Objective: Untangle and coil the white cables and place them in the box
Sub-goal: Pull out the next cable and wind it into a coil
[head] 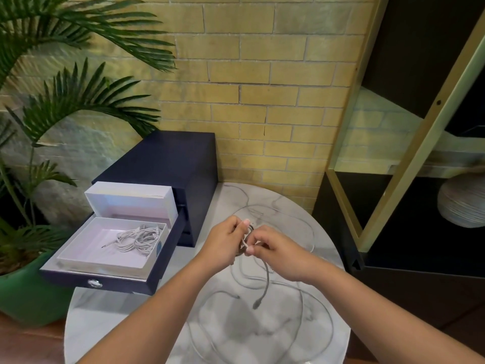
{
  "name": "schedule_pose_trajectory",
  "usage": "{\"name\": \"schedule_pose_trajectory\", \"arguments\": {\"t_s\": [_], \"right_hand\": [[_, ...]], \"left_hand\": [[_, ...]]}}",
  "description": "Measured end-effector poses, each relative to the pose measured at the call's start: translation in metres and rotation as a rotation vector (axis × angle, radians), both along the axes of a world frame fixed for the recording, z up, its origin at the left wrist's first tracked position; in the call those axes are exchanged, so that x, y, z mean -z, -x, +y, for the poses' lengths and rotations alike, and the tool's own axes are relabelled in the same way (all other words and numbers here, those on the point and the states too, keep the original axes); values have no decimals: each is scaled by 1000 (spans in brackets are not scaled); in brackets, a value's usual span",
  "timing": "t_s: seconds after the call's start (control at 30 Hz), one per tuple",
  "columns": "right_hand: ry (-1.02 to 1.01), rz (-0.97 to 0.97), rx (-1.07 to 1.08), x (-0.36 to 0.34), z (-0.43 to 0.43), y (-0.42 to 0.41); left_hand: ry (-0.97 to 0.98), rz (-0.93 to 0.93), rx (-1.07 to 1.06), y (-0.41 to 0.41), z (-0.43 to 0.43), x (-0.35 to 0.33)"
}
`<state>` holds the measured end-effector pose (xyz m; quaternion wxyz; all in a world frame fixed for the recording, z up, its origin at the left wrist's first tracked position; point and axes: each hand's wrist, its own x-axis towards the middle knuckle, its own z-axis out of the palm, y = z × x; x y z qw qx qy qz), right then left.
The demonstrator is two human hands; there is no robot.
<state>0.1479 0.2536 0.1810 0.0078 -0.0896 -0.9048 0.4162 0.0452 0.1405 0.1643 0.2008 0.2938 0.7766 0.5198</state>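
Over the round marble table (pixel 110 319), my left hand (pixel 225 244) grips a small coil of white cable (pixel 246 241). My right hand (pixel 275 252) pinches the same cable beside it, and the loose end (pixel 263 287) hangs down with its plug just above the tabletop. More white cables (pixel 301 306) lie in wide loops across the table. The open white box (pixel 86 256) sits in a pulled-out drawer at the left and holds a bundle of coiled white cables (pixel 137 239).
The dark blue drawer cabinet (pixel 170 164) stands at the table's back left, its drawer (pixel 99 281) sticking out over the edge. A potted palm (pixel 31 287) is at the far left. A black and gold shelf (pixel 409 143) stands to the right, against the brick wall.
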Motion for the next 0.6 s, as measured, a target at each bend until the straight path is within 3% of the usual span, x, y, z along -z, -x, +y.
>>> {"name": "schedule_pose_trajectory", "arguments": {"t_s": [0.13,0.2,0.3,0.4,0.47,0.6], "right_hand": [[239,-32,-8,-4,9,-4],[245,-56,4,-8,14,-3],[-117,-13,-1,-13,24,2],[-487,75,-30,-17,33,4],[-560,107,-41,-18,37,4],[-487,144,-28,-21,39,5]], "left_hand": [[54,71,48,2,1,-3],[136,154,76,5,0,-2],[201,177,142,5,-4,-1],[215,62,208,3,-6,-2],[235,54,250,4,-7,-3],[243,87,273,5,-9,-6]]}}
